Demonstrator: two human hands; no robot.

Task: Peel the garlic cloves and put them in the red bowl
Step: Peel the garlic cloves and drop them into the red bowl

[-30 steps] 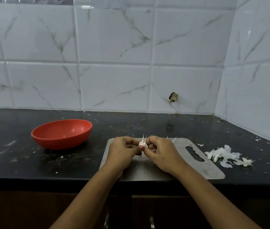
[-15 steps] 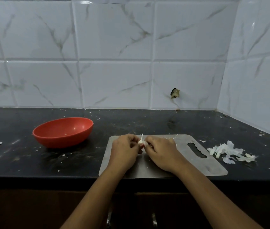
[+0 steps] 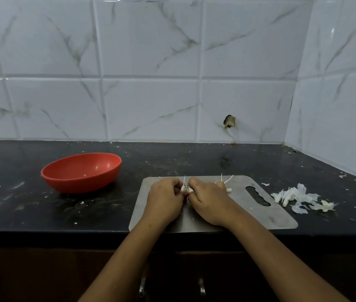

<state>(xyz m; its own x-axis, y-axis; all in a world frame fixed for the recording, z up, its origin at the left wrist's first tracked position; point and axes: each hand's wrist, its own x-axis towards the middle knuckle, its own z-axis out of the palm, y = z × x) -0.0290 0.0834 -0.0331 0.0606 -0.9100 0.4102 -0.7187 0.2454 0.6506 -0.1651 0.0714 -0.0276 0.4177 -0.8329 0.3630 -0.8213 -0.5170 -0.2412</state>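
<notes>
A small garlic clove (image 3: 184,188) is pinched between the curled fingertips of the left hand (image 3: 165,199) and the right hand (image 3: 209,200), which are held close together over the far part of a metal cutting board (image 3: 249,211); a thin wisp of skin is seen standing up from the clove. Further white pieces (image 3: 229,190) with thin stalks are mostly hidden just behind the right hand. The red bowl (image 3: 79,184) is set on the black counter (image 3: 20,212) well to the left of the board, and a heap of peels (image 3: 299,198) is laid just beyond the board's right end.
</notes>
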